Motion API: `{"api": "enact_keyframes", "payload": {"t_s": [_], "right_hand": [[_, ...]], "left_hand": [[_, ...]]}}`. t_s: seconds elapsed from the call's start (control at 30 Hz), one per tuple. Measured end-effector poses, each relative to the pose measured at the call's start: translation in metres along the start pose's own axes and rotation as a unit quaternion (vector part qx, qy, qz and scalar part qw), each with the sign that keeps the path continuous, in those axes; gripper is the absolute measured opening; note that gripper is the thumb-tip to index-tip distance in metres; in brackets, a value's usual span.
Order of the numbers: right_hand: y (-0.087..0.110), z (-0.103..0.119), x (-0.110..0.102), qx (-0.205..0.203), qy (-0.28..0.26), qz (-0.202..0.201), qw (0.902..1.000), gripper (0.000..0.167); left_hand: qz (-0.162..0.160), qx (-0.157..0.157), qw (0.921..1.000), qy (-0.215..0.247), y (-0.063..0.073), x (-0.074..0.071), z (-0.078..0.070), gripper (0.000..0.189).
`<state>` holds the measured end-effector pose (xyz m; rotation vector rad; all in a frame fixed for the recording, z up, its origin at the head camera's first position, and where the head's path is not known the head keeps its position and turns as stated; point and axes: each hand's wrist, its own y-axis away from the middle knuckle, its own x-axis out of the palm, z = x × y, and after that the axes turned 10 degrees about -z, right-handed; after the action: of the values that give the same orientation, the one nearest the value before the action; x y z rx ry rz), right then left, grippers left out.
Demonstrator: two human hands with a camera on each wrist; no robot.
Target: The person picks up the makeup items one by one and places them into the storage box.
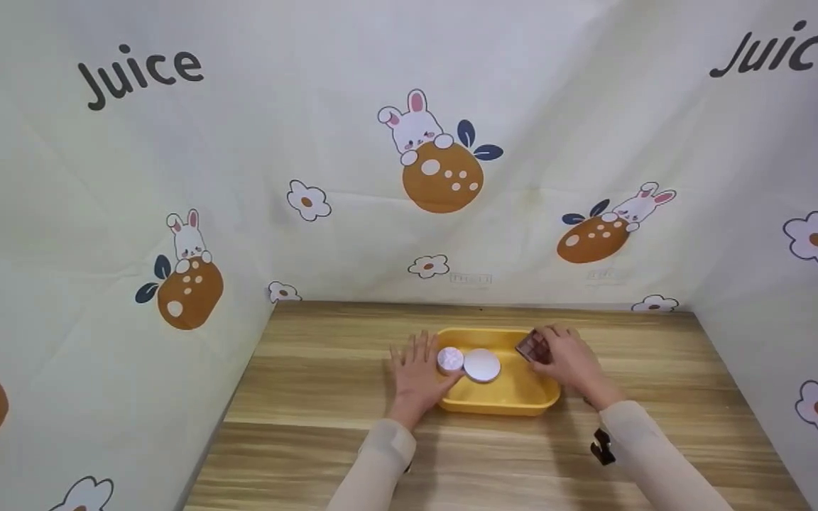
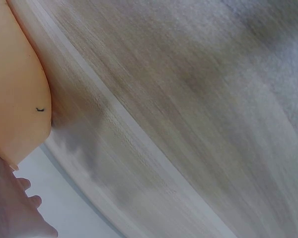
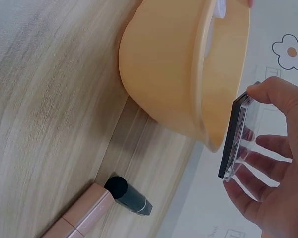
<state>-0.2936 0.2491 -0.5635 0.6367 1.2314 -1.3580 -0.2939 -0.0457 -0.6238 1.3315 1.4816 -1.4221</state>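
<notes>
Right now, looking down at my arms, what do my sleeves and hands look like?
Your left sleeve and right sleeve are long, pale cream and plain, with no pattern I can make out. Both end around the wrists. Your left hand and right hand are bare, without gloves.

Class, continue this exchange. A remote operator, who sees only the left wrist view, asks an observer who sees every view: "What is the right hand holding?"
Observer: The right hand holds a flat case with a dark base.
Operator: What lies inside the yellow tray?
Observer: A larger white round item beside a smaller one.
Operator: Is anything on the table outside it?
Observer: Yes, the right wrist view shows a dark tube and a pink tube.
</notes>
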Motion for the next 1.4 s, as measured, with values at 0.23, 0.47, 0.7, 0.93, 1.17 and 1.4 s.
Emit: {"api": "enact_keyframes", "payload": {"t_s": [0.23,0.47,0.7,0.93,1.17,1.4], "right_hand": [[-0.001,0.005,0.004,-0.017,-0.016,0.021,0.9995,0.066],[-0.002,0.008,0.008,-0.048,-0.011,0.037,0.9981,0.064],[-0.005,0.013,0.014,-0.051,-0.008,0.055,0.9972,0.061],[-0.008,0.014,0.017,-0.054,-0.004,0.081,0.9953,0.06],[-0.01,0.012,0.022,-0.09,0.007,0.085,0.9923,0.057],[-0.011,0.011,0.029,-0.134,0.023,0.087,0.9869,0.055]], "left_hand": [[-0.002,0.001,1.0,0.001,0.001,0.0,0.0,0.098],[-0.004,0.002,1.0,0.0,0.001,0.0,0.0,0.096],[-0.007,0.002,1.0,-0.001,0.001,-0.001,0.0,0.096],[-0.011,-0.002,0.9999,0.008,0.001,0.002,0.0,0.095],[-0.015,0.002,0.9999,0.003,0.001,0.002,0.0,0.096],[-0.021,0.009,0.9997,-0.001,0.002,0.002,0.001,0.096]]}}
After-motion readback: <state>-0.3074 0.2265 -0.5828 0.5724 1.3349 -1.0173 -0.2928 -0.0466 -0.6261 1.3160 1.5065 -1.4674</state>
